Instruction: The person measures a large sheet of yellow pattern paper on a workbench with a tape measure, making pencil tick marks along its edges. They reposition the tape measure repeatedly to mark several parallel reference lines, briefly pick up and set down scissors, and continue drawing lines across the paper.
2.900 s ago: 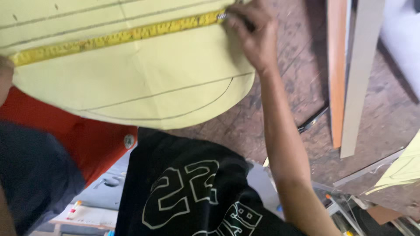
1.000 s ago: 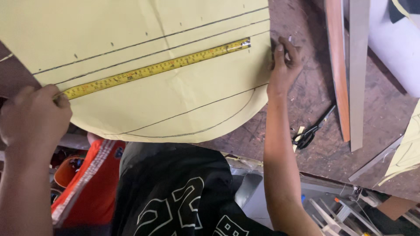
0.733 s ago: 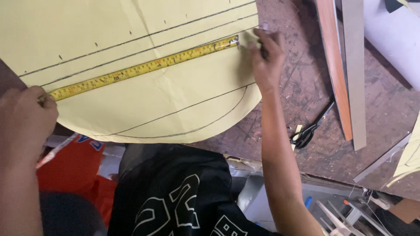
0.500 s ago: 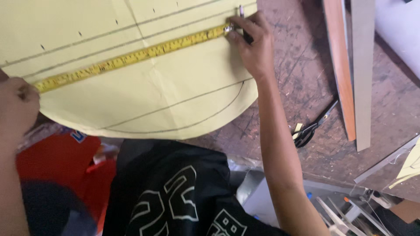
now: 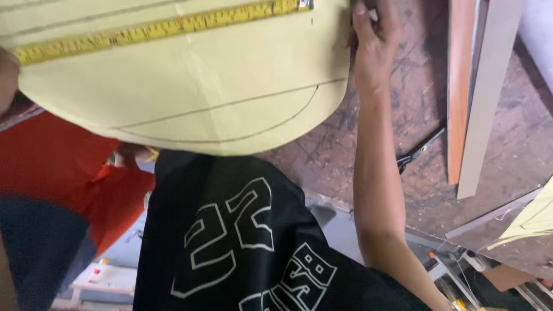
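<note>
A large pale yellow paper pattern [image 5: 190,86] with a curved lower edge and pencilled lines lies on a worn wooden table [image 5: 403,103]. A yellow measuring tape [image 5: 167,26] is stretched across its top. My left hand [image 5: 6,75] shows only as a sliver at the left border, at the tape's left end. My right hand [image 5: 371,40] rests at the paper's right edge, just right of the tape's metal tip, fingers curled. I cannot make out what they hold. My black printed shirt [image 5: 242,242] fills the bottom.
Black-handled scissors [image 5: 420,151] lie on the table right of my forearm. Two long wooden strips [image 5: 472,98] run along the right side. Another yellow sheet [image 5: 533,222] pokes in at the lower right. Red cloth [image 5: 63,173] hangs below the table at the left.
The view has shifted, so paper and tape sit higher in the picture. My right hand has come off the tape's tip to the paper's right edge. The left hand has slid almost out of view.
</note>
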{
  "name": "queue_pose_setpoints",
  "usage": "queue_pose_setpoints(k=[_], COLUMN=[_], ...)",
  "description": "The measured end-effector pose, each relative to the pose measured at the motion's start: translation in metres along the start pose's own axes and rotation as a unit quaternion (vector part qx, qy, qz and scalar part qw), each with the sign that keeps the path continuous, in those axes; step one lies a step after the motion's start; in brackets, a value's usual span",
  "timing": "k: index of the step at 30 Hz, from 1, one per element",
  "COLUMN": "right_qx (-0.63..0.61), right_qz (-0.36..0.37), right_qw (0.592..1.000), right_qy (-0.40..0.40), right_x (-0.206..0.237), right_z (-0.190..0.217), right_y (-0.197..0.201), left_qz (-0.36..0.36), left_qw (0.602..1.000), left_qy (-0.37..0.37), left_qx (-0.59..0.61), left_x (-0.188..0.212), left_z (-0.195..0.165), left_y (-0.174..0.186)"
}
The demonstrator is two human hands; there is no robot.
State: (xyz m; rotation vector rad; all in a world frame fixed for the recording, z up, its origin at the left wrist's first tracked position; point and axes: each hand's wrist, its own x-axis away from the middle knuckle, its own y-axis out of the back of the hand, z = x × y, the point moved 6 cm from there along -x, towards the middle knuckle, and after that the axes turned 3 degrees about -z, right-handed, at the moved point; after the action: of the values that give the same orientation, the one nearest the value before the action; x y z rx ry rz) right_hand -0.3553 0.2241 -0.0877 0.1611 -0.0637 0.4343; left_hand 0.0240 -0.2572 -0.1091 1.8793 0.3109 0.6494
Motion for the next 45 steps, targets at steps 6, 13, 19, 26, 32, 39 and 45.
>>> queue_pose_setpoints(k=[6,13,19,26,32,39,45], right_qx=[0.008,-0.016,0.113,0.126,0.128,0.163,0.138], right_qz=[0.049,0.085,0.088,0.058,0.058,0.067,0.062], right_qw=[0.998,0.996,0.988,0.99,0.99,0.983,0.988], right_qy=[0.038,0.017,0.05,-0.005,0.019,0.043,0.025], right_x=[0.002,0.006,0.011,0.022,0.012,0.019,0.023], right_z=[0.004,0.013,0.032,0.029,0.032,0.035,0.029], right_y=[-0.004,-0.013,-0.032,-0.041,-0.035,-0.042,-0.041], left_qz=[-0.011,-0.022,-0.034,-0.044,-0.046,-0.062,-0.059], left_qw=[1.0,0.999,0.998,0.993,0.996,0.994,0.996], left_qy=[-0.006,-0.013,-0.024,-0.022,0.016,-0.024,-0.007], left_qx=[-0.019,-0.027,-0.049,-0.104,-0.081,-0.085,-0.073], left_x=[-0.003,0.0,0.005,0.01,0.012,0.009,0.009], left_z=[-0.016,-0.023,-0.005,0.012,0.013,0.011,0.014], left_y=[0.01,0.017,0.016,0.013,0.012,0.015,0.013])
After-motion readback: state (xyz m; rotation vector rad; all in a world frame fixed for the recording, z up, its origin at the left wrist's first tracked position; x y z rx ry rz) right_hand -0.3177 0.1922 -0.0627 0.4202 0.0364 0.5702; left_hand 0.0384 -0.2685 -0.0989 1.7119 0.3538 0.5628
